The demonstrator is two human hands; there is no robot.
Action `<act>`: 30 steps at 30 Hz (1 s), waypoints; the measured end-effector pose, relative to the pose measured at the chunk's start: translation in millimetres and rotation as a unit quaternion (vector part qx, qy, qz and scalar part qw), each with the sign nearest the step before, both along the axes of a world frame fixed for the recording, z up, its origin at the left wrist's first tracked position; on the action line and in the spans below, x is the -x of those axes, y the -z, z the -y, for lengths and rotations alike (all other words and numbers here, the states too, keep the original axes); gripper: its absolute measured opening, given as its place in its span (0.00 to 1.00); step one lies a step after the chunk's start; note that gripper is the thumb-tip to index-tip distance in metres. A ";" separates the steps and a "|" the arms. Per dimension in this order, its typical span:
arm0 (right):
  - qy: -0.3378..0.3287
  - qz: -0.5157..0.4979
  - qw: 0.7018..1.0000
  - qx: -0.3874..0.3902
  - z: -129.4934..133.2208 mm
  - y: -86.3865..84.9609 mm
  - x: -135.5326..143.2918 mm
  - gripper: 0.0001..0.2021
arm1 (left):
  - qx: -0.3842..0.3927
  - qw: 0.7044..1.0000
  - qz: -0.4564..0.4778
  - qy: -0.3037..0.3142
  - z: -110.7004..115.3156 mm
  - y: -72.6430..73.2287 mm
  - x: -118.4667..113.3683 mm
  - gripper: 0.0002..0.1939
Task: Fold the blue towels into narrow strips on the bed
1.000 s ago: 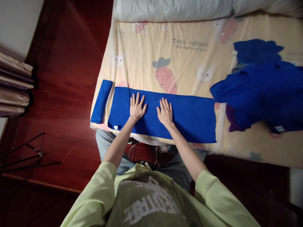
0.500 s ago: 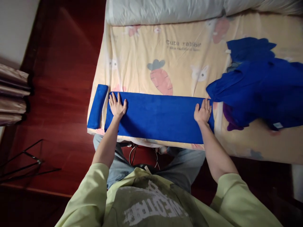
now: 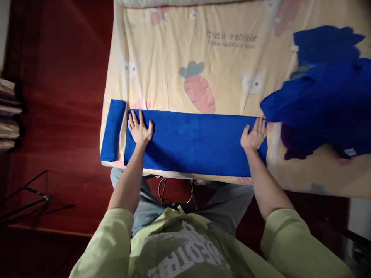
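A long blue cloth (image 3: 197, 143) lies flat, folded into a strip, along the near edge of the bed. My left hand (image 3: 140, 129) rests palm down on its left end, fingers spread. On its right end lies my right hand (image 3: 254, 135), flat, with the thumb apart from the fingers. Just left of the strip is a narrow folded blue cloth (image 3: 113, 130). To the right, a loose heap of blue cloths (image 3: 327, 96) is crumpled, with a purple piece (image 3: 290, 143) showing under it.
The bed sheet (image 3: 162, 85) is pale yellow with carrot and rabbit prints. A rolled whitish bedding edge (image 3: 179, 3) runs along the far side. Dark red floor (image 3: 63, 96), a black metal stand (image 3: 37, 195) and curtain folds (image 3: 8, 116) are at the left.
The view has shifted down and closer over the bed. Both hands stay flat on the strip's ends; the right hand's fingers point slightly more to the right.
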State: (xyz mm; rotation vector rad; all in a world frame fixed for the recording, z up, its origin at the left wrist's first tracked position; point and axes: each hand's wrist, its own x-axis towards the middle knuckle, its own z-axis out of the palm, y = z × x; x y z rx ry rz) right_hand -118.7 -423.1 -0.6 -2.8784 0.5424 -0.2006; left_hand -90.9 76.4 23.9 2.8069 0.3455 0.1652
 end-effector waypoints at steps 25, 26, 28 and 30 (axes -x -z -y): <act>-0.133 -0.058 0.989 0.025 -87.8 -49.3 22.6 0.32 | 0.073 0.970 -0.029 0.231 41.8 -13.5 50.3 0.30; -0.168 -0.063 0.984 0.015 -115.8 -53.8 34.7 0.32 | 0.075 0.960 -0.031 0.269 55.2 -14.1 62.5 0.30; -0.244 -0.084 0.966 -0.012 -171.9 -57.4 62.7 0.33 | 0.083 0.944 -0.027 0.318 82.4 -11.9 86.3 0.30; -0.298 -0.110 0.948 -0.037 -216.5 -53.9 88.9 0.32 | 0.095 0.933 -0.022 0.346 104.0 -6.1 105.6 0.31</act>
